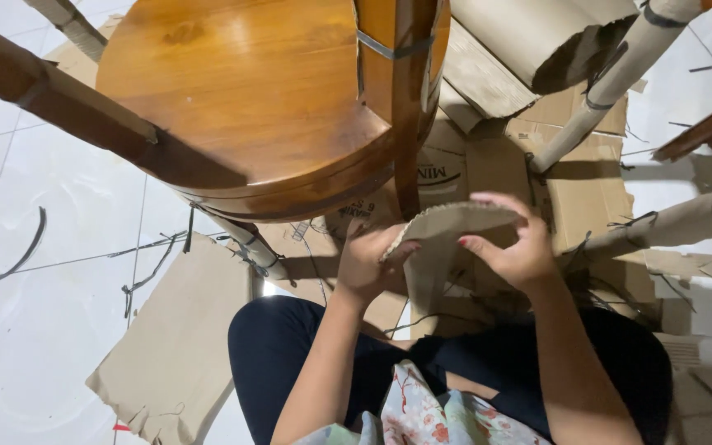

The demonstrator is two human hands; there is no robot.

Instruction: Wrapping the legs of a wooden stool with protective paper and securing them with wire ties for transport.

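Both my hands hold a curved strip of corrugated cardboard (442, 235) in front of me, just below a wooden leg (406, 124) of an overturned round wooden stool (241, 91). My left hand (368, 264) grips the strip's left edge. My right hand (512, 243) curls over its right side with the fingers bent on top. The strip arches between the hands, its ribbed edge facing up. My legs in dark trousers (290, 354) sit on the floor under the hands.
Flattened cardboard boxes (578, 189) cover the white tiled floor (35, 330) ahead. A loose cardboard sheet (179, 346) lies at my left. Cardboard-wrapped furniture legs (611, 78) cross the right side. Black strap offcuts (14, 264) lie scattered at left.
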